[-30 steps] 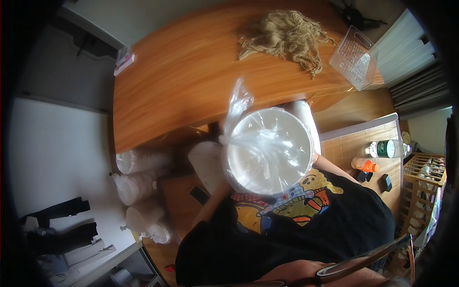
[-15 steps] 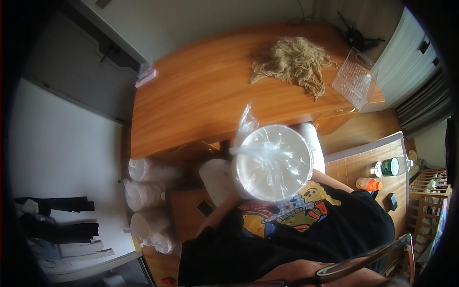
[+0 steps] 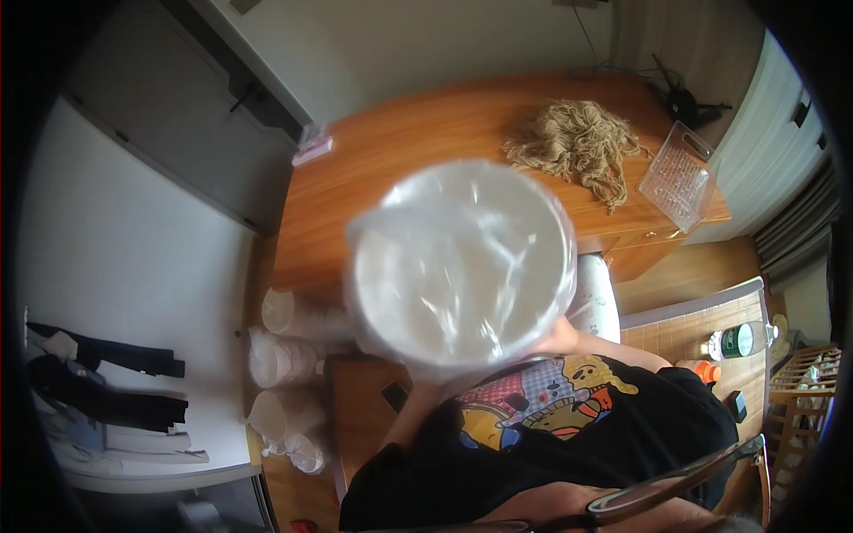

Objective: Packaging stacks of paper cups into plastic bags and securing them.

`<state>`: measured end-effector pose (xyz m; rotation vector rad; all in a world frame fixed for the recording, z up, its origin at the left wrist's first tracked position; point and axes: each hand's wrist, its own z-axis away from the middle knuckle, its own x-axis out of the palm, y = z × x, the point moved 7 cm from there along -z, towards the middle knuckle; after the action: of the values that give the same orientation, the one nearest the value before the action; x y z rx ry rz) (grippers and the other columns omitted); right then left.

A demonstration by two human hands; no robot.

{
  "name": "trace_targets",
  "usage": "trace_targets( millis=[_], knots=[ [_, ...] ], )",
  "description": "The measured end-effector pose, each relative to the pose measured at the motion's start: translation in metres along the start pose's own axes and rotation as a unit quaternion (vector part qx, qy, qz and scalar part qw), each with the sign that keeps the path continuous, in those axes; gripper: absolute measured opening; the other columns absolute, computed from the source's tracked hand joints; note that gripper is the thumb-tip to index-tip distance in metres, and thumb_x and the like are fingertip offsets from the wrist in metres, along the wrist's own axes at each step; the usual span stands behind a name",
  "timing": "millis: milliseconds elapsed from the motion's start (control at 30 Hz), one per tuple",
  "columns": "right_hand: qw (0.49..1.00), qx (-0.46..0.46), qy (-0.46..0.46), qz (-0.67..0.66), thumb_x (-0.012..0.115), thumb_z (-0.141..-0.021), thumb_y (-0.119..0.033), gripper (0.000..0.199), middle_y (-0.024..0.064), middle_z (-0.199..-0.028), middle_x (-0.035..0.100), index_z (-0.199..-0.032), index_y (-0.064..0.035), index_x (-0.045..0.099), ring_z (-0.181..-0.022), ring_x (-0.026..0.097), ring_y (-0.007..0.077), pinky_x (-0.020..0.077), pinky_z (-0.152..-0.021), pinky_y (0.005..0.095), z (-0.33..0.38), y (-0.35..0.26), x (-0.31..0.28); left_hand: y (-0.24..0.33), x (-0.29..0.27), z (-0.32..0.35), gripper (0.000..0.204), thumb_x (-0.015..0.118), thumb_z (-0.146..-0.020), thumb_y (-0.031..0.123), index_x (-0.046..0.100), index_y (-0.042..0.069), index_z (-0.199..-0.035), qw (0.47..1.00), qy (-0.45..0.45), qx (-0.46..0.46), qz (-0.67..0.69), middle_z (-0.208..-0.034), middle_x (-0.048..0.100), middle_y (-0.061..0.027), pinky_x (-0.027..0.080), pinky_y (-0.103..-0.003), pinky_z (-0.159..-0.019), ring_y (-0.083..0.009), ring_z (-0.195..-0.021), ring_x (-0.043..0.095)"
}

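Round, film-glossy tub (image 3: pixel 471 266) nearer now, in grasp of right fingers (image 3: pixel 558 337) (left hidden, unclear).

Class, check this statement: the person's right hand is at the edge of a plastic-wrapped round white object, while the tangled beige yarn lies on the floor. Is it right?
Not quite: the head view shows the tangled beige yarn on the wooden desk, not the floor. The rest stands.
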<state>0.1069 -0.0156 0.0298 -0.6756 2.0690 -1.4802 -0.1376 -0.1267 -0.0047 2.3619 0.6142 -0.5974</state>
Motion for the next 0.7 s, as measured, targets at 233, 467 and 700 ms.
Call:
trace_targets(
  millis=[233,467,700],
  knots=[
    [0.993,-0.051,0.048,-0.092,0.088,-0.058,-0.046,0.127,0.0203,-0.147,0.023,-0.148,0.0019,0.011,-0.139,0.02,0.0338,0.0164,-0.114,0.0449,-0.07,-0.107,-0.005,0.063,-0.065,-0.141,0.065,0.084,-0.07,0.031,0.055,-0.001,-0.118,0.923,0.191,-0.232,0.24,-0.106,0.064,-0.0116,0.051,-0.04,-0.089,-0.0259,-0.099,0.061],
    [0.969,-0.225,0.053,-0.083,0.086,-0.063,-0.045,0.125,0.0224,-0.15,0.02,-0.151,-0.0014,0.008,-0.141,0.019,0.035,0.0171,-0.114,0.0463,-0.191,-0.162,-0.001,0.0,-0.147,-0.207,0.089,0.083,-0.074,0.024,0.029,0.003,-0.141,0.954,0.182,-0.172,0.165,-0.137,0.044,-0.0103,0.045,-0.038,-0.097,-0.023,-0.115,0.053],
    [0.955,-0.28,0.057,-0.082,0.084,-0.067,-0.044,0.121,0.0255,-0.15,0.02,-0.152,-0.004,0.007,-0.14,0.019,0.0385,0.0169,-0.114,0.0495,-0.26,-0.139,0.002,-0.044,-0.16,-0.246,0.1,0.082,-0.073,0.033,0.022,0.003,-0.147,0.943,0.241,-0.144,0.18,-0.142,0.039,-0.0091,0.03,-0.039,-0.109,-0.0222,-0.13,0.038]
  ],
)
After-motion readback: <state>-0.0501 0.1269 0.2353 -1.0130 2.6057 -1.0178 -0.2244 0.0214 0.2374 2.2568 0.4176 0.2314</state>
